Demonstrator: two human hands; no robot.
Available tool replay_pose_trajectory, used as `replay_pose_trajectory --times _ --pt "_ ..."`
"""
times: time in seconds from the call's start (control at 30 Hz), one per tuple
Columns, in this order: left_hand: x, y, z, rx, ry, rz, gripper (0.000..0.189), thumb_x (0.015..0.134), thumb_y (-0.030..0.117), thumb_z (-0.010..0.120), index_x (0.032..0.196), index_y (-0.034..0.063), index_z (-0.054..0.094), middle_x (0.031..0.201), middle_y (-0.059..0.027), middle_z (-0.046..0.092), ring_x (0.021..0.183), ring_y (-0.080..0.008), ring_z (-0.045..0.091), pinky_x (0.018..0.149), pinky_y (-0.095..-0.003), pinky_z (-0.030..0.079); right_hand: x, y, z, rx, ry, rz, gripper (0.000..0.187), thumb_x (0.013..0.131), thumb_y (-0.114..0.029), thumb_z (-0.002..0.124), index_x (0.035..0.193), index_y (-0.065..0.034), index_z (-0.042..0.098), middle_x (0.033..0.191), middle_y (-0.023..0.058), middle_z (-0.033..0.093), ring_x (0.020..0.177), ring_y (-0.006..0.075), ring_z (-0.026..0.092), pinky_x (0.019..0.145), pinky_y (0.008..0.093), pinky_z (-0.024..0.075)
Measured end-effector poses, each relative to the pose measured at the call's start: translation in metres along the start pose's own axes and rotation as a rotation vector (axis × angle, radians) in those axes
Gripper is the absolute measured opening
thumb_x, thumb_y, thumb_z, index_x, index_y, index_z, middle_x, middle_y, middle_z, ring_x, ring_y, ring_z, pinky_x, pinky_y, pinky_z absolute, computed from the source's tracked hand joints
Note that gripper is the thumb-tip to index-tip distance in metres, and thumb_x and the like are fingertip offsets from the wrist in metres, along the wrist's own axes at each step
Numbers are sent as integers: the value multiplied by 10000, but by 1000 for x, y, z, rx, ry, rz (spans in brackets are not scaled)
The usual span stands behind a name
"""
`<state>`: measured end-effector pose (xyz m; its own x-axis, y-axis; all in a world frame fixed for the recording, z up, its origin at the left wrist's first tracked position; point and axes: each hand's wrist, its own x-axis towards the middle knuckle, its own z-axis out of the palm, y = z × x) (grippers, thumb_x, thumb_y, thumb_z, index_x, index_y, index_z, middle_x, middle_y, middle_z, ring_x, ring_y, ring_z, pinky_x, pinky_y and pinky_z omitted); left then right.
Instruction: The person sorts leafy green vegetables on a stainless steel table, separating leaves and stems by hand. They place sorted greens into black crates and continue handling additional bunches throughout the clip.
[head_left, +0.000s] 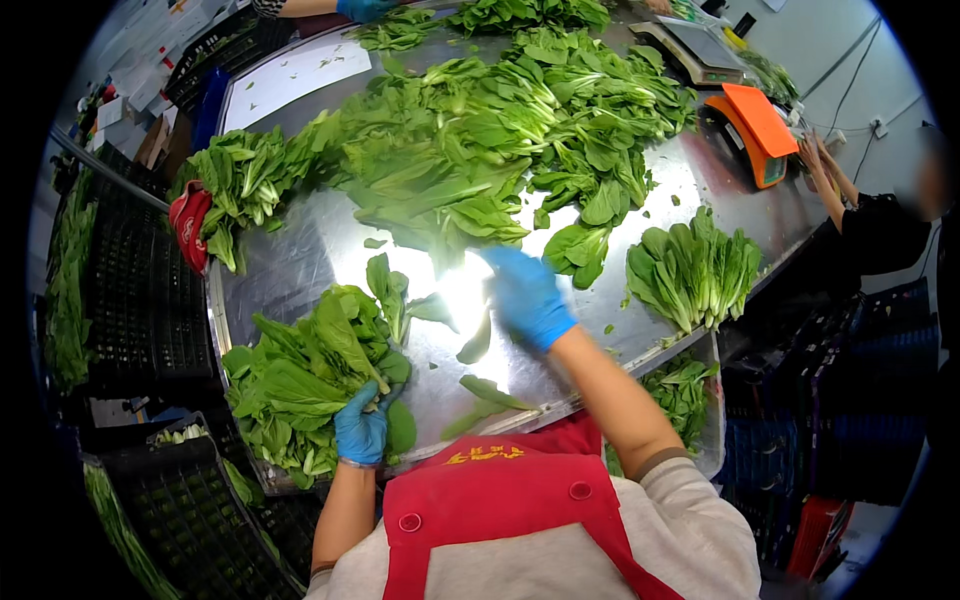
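Observation:
My left hand (362, 427), in a blue glove, is closed around the stems of a bunch of leafy greens (311, 375) at the table's near left corner. Over the middle of the metal table (285, 277) is my right hand (529, 296), also gloved and blurred by motion; whether it holds anything cannot be told. Just beyond it spreads a large heap of leafy greens (457, 142). Loose leaves (480, 341) lie between my hands. To the right, a neat bunch of greens (694, 270) rests by the table's edge.
An orange scale (761, 135) and a second weighing scale (697, 49) stand at the far right. Another person's hands (821, 169) are near the orange one; a co-worker's gloved hand (364, 9) is at the far edge. A bin of greens (712, 420) sits below the near edge, black crates (150, 300) at left.

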<state>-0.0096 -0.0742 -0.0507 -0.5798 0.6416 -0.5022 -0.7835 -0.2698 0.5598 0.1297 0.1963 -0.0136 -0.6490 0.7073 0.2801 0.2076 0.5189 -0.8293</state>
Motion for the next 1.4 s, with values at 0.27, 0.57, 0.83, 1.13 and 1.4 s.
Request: replay_pose_trajectory --times 0.27,0.57,0.83,1.13,1.4 --pt "-21 22 46 -71 -159 -101 286 794 54 538 1067 -27 563 939 -114 611 951 -243 565 825 -430 471 6 69 -107 -790 -112 96 336 684 -103 600 1019 -114 628 1048 88 593 970 306 534 826 384 428" --pt "-9 16 72 -220 -170 -113 287 797 41 538 1073 -38 557 898 -131 607 954 -257 568 807 -408 483 43 58 -19 -585 21 72 286 764 -143 578 1042 -92 625 954 130 607 864 293 581 780 363 460" --pt "-4 22 54 -228 -148 -53 278 807 49 541 1073 -28 559 974 -115 613 925 -240 586 803 -399 493 50 32 -35 396 163 388 363 757 -192 651 1061 -12 566 833 47 586 704 101 526 636 234 439" --pt "-5 25 81 -248 -136 -56 266 811 49 535 1058 -47 566 839 -118 608 923 -252 581 810 -396 487 51 0 66 -493 -143 210 323 751 -277 596 955 -32 544 949 201 588 854 379 576 768 419 460" --pt "-8 43 68 -312 -156 61 301 814 31 524 1102 -56 536 949 -132 588 960 -247 550 808 -393 469 45 -15 53 389 83 596 271 695 -170 583 882 8 499 703 135 555 624 167 519 585 309 450"
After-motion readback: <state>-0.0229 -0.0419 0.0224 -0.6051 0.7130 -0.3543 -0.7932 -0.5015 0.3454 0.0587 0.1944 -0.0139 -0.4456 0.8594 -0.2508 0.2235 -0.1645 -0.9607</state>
